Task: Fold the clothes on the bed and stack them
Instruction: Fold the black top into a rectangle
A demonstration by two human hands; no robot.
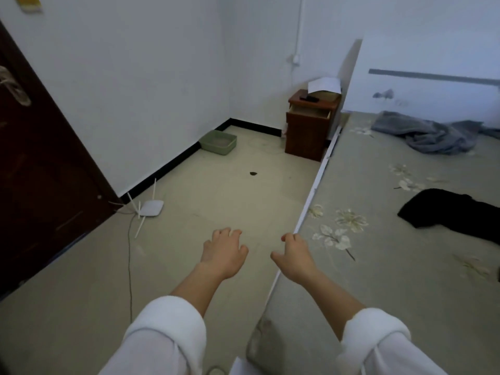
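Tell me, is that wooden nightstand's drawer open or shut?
Open: the drawer juts out from the front of the nightstand, its pale inside showing.

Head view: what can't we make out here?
Head view only:
Black garment: cut off by the right edge; type unclear.
Grey cloth: crumpled, runs past the right edge; garment or blanket unclear.
Dark item on the nightstand: too small to identify.
White object: cut by the bottom edge.

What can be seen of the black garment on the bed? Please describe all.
The black garment lies unfolded and rumpled on the flowered bed, near the right edge of the picture, which cuts it off. It looks like soft, plain, matte cloth. Nothing lies on it, and only the bed touches it.
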